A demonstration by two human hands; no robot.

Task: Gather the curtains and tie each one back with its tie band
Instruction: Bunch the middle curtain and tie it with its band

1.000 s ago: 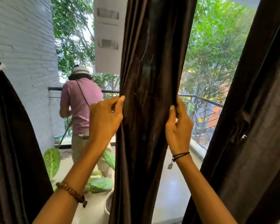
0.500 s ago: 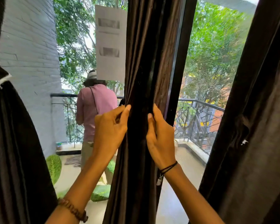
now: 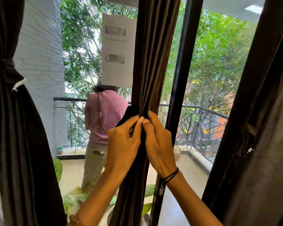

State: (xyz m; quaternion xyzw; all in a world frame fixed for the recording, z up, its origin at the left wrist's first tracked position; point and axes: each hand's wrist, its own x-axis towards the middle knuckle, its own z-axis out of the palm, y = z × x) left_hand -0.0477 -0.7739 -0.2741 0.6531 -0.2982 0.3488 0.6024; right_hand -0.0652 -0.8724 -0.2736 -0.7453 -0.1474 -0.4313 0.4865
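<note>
Beyond the glass, a balcony with trees and a person in a pink shirt. I have the middle curtain bunched just left of the door frame. My left hand and right hand touch, fingers curled, pinching the folds from both sides. A dark strip juts above my left hand; I judge it the tie band. I'd squeeze the pleats with one hand and wrap with the other. At the window's left edge, the left curtain is tied; the right curtain hangs loose.
</note>
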